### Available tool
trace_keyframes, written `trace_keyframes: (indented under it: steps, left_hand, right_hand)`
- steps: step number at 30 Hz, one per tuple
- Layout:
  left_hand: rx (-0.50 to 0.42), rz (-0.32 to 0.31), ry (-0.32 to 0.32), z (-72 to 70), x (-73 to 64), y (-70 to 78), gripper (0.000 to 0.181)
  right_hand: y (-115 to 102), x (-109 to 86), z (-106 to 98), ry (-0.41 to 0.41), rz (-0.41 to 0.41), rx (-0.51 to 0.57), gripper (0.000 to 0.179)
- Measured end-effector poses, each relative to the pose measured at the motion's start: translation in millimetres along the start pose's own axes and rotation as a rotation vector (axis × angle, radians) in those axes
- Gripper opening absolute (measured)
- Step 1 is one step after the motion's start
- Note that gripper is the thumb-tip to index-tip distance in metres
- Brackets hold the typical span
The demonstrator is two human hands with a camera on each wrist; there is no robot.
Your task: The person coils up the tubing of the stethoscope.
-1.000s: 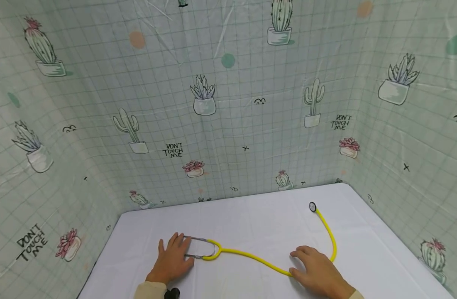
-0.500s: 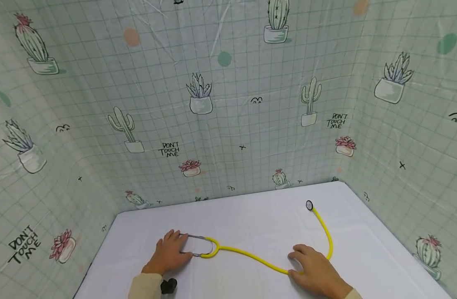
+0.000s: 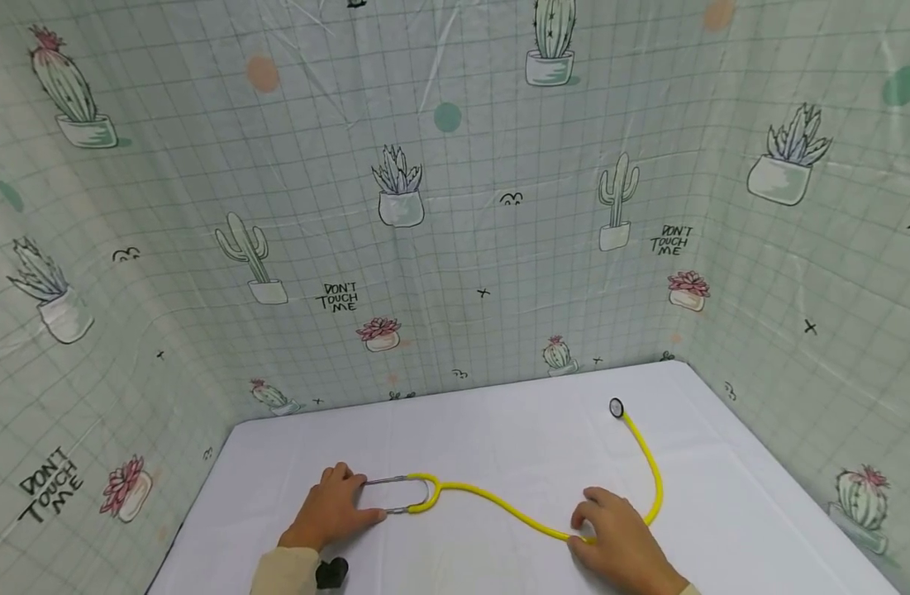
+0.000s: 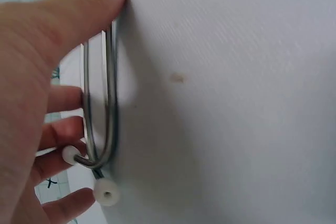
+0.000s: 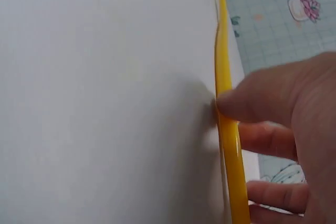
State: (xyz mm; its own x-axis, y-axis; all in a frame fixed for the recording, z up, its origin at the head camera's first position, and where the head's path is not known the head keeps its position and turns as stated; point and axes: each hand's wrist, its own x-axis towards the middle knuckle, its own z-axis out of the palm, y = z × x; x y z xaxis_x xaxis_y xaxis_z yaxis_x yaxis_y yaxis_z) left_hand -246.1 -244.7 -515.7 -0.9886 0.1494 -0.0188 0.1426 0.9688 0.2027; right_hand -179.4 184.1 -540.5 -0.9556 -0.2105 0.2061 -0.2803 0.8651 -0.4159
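Observation:
A yellow stethoscope [image 3: 499,500] lies stretched across the white table. My left hand [image 3: 328,508] grips its metal ear tubes [image 3: 388,480], thumb on one tube and fingers on the other. In the left wrist view two white ear tips [image 4: 107,192] show by the fingers, at the bent ends of the tubes. My right hand [image 3: 620,541] pinches the yellow tubing [image 5: 224,61] between thumb and index finger, hiding a short length of it in the head view. The round chest piece [image 3: 616,408] lies beyond the right hand, at the end of the curved tube.
The table [image 3: 455,430] has a white cover. Cactus-printed cloth [image 3: 455,248] hangs as walls behind it and on both sides. A black object [image 3: 331,572] sits by the left sleeve [image 3: 283,572].
My left fingers have drawn in around the ear tubes, and the headset end has shifted slightly. The right hand has moved slightly left with the tubing. The chest piece stays in place.

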Motion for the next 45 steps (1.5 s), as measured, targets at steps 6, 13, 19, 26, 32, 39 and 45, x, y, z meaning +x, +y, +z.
trace_keyframes:
  steps: [6,13,19,26,32,39,45]
  left_hand:
    - [-0.02,-0.011,0.003,0.5,0.4,1.6,0.061]
    - [-0.092,-0.082,-0.008,-1.3,-2.3,2.3,0.056]
    - [-0.161,-0.157,-0.028,-2.5,-1.9,-2.8,0.065]
    - [-0.237,-0.216,-0.012,-3.0,-6.1,-6.5,0.06]
    - [-0.282,-0.221,0.0,-2.2,-4.9,-8.4,0.052]
    - [-0.36,-0.251,-0.004,3.0,-0.3,-19.6,0.045]
    - [-0.337,-0.244,-0.037,0.9,-0.2,-20.6,0.04]
  right_hand:
    - [-8,0.0,8,0.025,0.099,0.007,0.019]
    - [-9,-3.8,14,0.039,0.109,0.018,0.02]
    - [-11,-5.0,14,0.03,0.121,0.024,0.021]
    - [-12,-6.2,15,0.023,0.132,0.026,0.021]
    - [-11,-6.8,15,0.013,0.14,0.029,0.02]
    - [-11,-7.3,13,0.036,0.119,0.029,0.02]
    - [-11,-7.0,14,0.021,0.133,0.032,0.019]
